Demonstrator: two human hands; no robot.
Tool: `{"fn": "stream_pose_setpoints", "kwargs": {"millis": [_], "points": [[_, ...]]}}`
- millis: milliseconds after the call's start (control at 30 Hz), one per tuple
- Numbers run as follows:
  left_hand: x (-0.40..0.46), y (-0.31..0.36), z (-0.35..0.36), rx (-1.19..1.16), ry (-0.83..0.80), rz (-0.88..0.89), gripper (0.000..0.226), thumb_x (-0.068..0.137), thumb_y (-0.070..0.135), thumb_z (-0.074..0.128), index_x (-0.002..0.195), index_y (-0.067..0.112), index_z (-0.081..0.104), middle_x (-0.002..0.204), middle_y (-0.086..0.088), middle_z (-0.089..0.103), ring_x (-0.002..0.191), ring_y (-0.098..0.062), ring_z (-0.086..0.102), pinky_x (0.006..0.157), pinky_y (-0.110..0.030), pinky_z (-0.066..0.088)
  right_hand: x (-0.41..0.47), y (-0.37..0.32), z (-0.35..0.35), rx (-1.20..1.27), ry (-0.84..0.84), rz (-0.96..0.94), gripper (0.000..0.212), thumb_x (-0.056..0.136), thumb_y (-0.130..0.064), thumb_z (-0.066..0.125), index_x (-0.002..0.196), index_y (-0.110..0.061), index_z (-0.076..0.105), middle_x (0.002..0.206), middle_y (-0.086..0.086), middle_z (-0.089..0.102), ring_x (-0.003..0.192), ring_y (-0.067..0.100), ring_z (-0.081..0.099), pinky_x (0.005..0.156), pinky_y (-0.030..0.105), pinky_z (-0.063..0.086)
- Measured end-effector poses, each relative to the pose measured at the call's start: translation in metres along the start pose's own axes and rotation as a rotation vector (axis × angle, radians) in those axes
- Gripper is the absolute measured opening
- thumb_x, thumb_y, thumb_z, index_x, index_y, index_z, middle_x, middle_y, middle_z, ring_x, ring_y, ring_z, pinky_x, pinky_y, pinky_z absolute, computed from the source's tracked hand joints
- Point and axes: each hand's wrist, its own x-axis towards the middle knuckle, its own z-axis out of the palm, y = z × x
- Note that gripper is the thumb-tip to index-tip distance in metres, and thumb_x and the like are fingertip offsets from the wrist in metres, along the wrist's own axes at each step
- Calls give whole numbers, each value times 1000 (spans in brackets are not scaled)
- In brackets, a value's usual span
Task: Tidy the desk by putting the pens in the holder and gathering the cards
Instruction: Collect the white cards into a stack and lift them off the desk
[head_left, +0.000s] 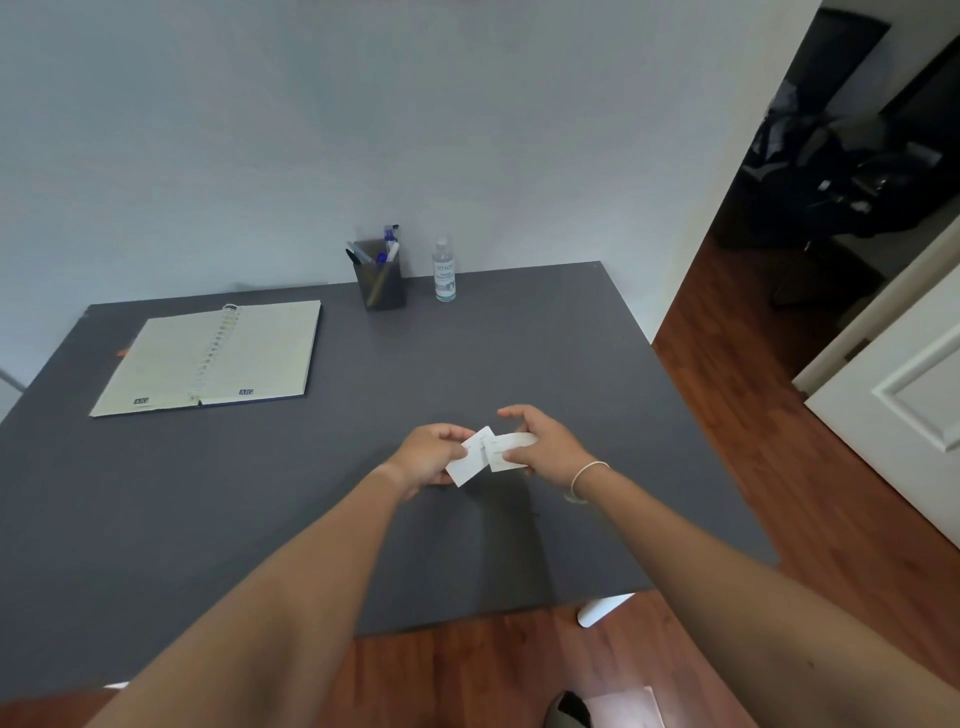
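Pens stood in the holder (383, 283), so I pinched cards in my left hand (428, 457) and right hand (540, 447), needing only to square them together.

Small white rectangular paper cards (485, 457) overlap, held just above the near middle of the desk. Pens (387, 248) stand in a dark square holder (383, 288) at the far edge.

Quick count: two hands, the left (428, 454) and the right (540, 441), each pinching one white card, so two cards, one (470, 460) on the left and one (511, 449) on the right. One holder (382, 286) with maybe four or five pens (389, 247) sticking out, too bunched to count for sure. One open notebook (213, 356), one bottle (444, 270), one desk (519, 338).
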Motion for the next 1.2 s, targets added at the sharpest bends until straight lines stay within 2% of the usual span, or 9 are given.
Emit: {"fn": "stream_pose_setpoints", "kwargs": {"millis": [167,267,367,533,633,767,900,1000,1200], "points": [[-6,3,-6,-34,-93,-4,26,88,4,49,101,19,65,93,-2,69,82,-14,65,69,-24,54,3,-4,8,-135,-11,-38,60,79,-1,61,131,-26,44,89,0,47,79,15,50,66,17,43],[-7,3,-9,-47,-128,-15,27,88,6,51,110,16,63,96,-3,69,86,-16,66,77,-28,55,5,-7,13,-236,-15,-83,72,76,-4,66,137,-29,38,96,1,43,88,15,48,73,18,38],[-7,1,-10,-52,-139,-17,25,89,7,52,107,18,64,96,-4,68,87,-17,66,80,-30,54,6,-9,19,-278,-13,-94,81,74,-9,70,142,-31,30,103,1,39,96,15,45,86,22,35],[-6,-1,-13,-62,-122,3,24,89,5,51,102,19,65,96,-4,69,88,-19,66,82,-32,54,5,-9,26,-262,29,-83,87,72,-15,75,143,-29,26,110,1,38,100,15,44,87,22,34],[-7,-2,-16,-84,-96,9,26,90,3,49,107,14,65,96,-5,68,88,-18,66,83,-31,54,6,-8,26,-225,53,-57,78,74,-19,74,141,-23,33,110,1,44,99,15,46,88,23,36],[-7,-1,-20,-98,-75,14,27,90,1,47,102,16,66,92,-3,68,85,-15,65,79,-28,54,8,-5,25,-17,90,28,46,82,-14,64,127,-15,53,103,4,57,87,17,54,75,26,48],[-5,0,-21,-89,-86,17,32,90,-1,44,109,14,65,94,-4,66,88,-17,63,84,-30,52,8,-7,24,32,84,37,34,86,3,48,114,-8,63,98,5,61,74,12,56,52,10,48],[-4,2,-23,-70,-109,29,36,89,-3,40,105,18,65,99,-5,66,93,-19,62,86,-30,52,10,-10,26,18,107,36,32,85,6,46,107,-7,66,94,7,62,67,9,55,48,6,47],[-2,7,-21,-56,-122,42,41,88,-5,37,113,14,63,101,-7,65,93,-18,62,85,-30,52,14,-11,27,44,154,57,27,83,6,48,95,-9,66,85,4,62,57,12,55,49,9,48]]}}
